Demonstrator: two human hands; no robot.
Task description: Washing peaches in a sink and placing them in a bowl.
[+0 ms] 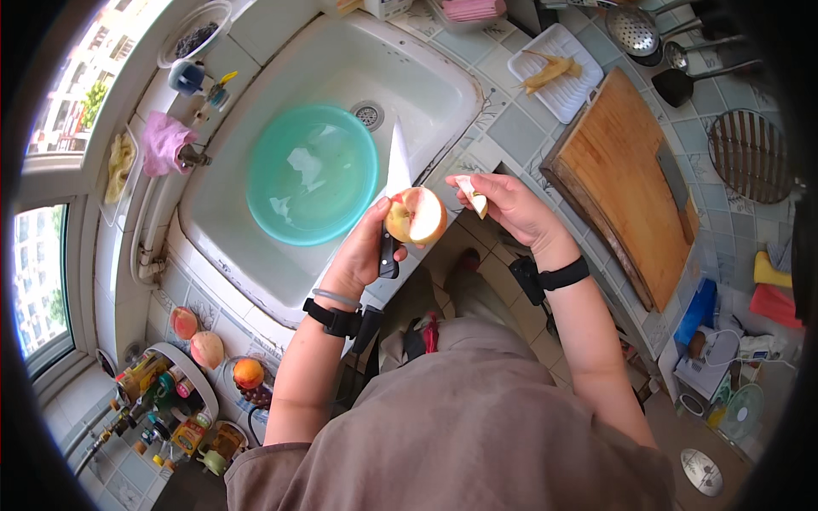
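Observation:
My left hand [365,246] holds a red-and-yellow fruit [418,216], pale inside, with a wedge-shaped piece cut out of it. I cannot tell whether it is a peach or an apple. Gripped in the same hand is a kitchen knife [399,160], its black riveted handle beside the fruit and its blade pointing away from me over the sink. Between the thumb and fingers of my right hand [511,204] is a cut wedge [474,197] of pale-fleshed fruit, apart from the larger piece. Both hands are above the front edge of the sink.
A turquoise basin [255,191] of water stands in the white sink [425,73]. At right lie a wooden cutting board [617,172] with a cleaver [672,179] and a white ribbed tray [562,105]. Peaches [206,349] and a rack of bottles [211,389] stand at left.

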